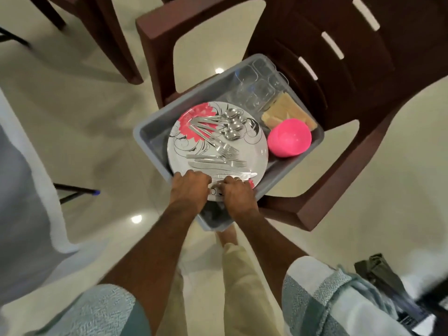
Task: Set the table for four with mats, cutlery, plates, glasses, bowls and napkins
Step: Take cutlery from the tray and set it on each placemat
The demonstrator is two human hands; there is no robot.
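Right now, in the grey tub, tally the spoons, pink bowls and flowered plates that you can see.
spoons: 4
pink bowl: 1
flowered plate: 1
Total: 6
Anything stacked beneath the plate or bowl is hidden.

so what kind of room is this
Most likely a home dining area. Dark brown chairs stand on a glossy pale tiled floor, and on one seat sits a grey tub of tableware: a floral plate with cutlery, glasses and a pink bowl.
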